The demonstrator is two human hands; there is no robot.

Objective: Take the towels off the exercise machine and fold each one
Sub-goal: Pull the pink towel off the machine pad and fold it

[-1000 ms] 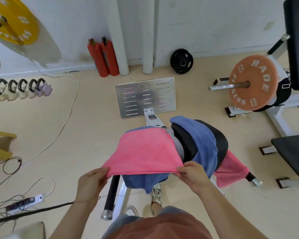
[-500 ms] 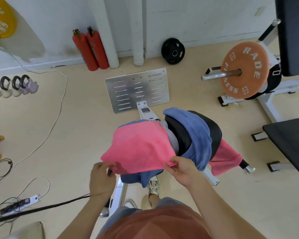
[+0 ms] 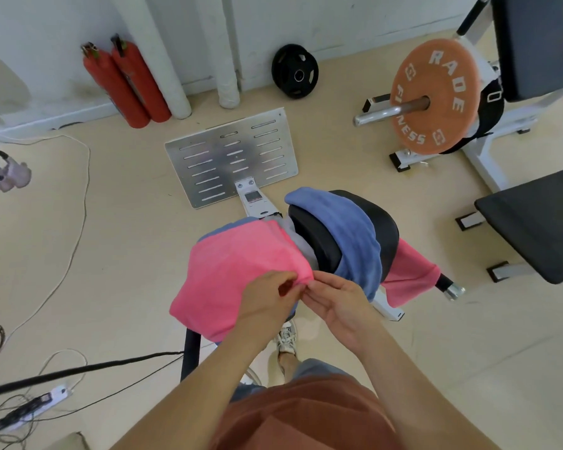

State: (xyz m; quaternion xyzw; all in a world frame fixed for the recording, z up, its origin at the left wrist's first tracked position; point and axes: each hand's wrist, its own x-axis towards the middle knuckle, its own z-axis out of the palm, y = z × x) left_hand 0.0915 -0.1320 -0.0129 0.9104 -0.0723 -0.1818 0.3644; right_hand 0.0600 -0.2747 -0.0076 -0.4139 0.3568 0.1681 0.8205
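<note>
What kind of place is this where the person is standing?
Most likely a gym or fitness room. An orange weight plate sits on a steel bar, a black plate leans against the wall, and a padded bench stands at the right.

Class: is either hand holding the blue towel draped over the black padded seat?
No: the left hand and right hand both pinch the pink cloth towel.
</note>
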